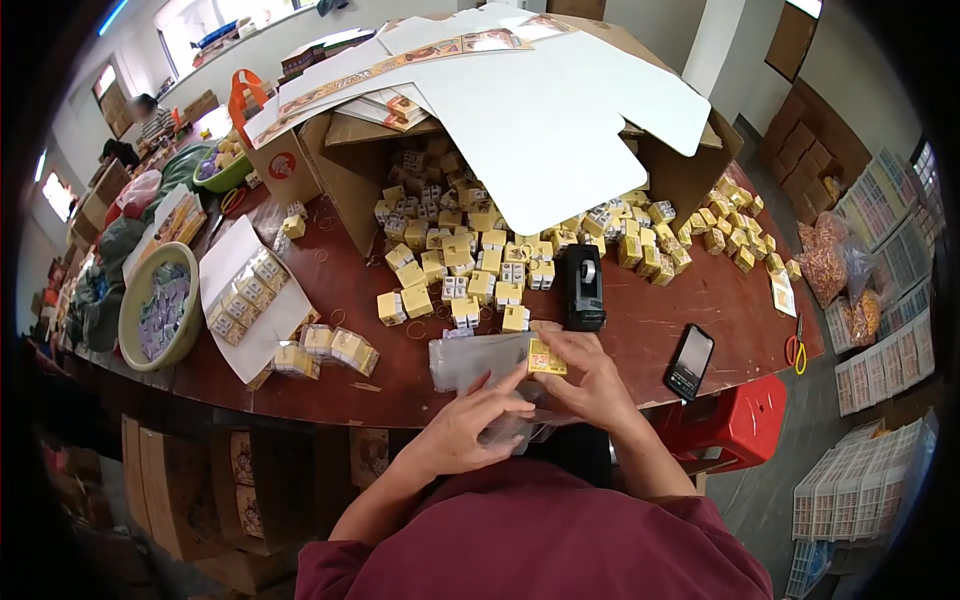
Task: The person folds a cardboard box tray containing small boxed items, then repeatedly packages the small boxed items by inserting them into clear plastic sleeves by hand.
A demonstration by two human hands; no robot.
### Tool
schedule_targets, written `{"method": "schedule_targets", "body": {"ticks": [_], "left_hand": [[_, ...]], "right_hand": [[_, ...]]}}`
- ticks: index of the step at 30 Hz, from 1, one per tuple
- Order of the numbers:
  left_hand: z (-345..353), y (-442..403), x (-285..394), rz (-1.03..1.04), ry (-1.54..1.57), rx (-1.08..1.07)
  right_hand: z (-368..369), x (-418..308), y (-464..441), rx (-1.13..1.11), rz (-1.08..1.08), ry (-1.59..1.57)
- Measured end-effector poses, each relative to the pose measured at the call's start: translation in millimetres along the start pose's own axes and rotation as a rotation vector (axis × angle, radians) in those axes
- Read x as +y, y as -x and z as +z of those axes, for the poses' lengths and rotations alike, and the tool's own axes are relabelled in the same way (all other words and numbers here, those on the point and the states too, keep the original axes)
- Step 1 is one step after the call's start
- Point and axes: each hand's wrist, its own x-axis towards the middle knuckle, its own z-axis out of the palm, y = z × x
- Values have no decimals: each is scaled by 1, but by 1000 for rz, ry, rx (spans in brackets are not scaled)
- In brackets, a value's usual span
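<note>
Near the table's front edge, my right hand [588,375] holds a small yellow box [546,356] with red print on its face. My left hand [470,425] is just left of it, its fingers closed on a clear plastic bag [505,428] that hangs over the edge. More clear bags [455,361] lie flat on the table beside the hands. A black tape dispenser [583,288] stands just beyond my right hand. Behind the hands, a heap of yellow and white boxes [460,250] spills from an open carton [345,190].
White card sheets [540,130] cover the carton. At the left are wrapped box packs [330,345] and a green basin [187,308]. At the right are a phone [690,362], yellow scissors [796,352] and a red stool [735,425]. A person [153,120] sits far left.
</note>
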Motion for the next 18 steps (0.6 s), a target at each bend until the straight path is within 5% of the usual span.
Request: {"method": "schedule_targets", "body": {"ticks": [3,6,9,12,14,18], "left_hand": [[-11,4,11,-285,340,70],[-14,3,21,-406,605,224],[-8,-3,14,-392,607,236],[3,-13,15,-396,635,252],[8,-17,18,-414,687,288],[12,-18,11,-373,623,456]], "right_hand": [[-17,-4,0,38,122,-97],[-31,0,2,190,330,-556],[-44,-33,-2,290,12,-721],[-40,-74,-15,194,-239,-727],[-42,-82,-26,97,-347,-350],[-33,-73,-33,82,-322,-87]]}}
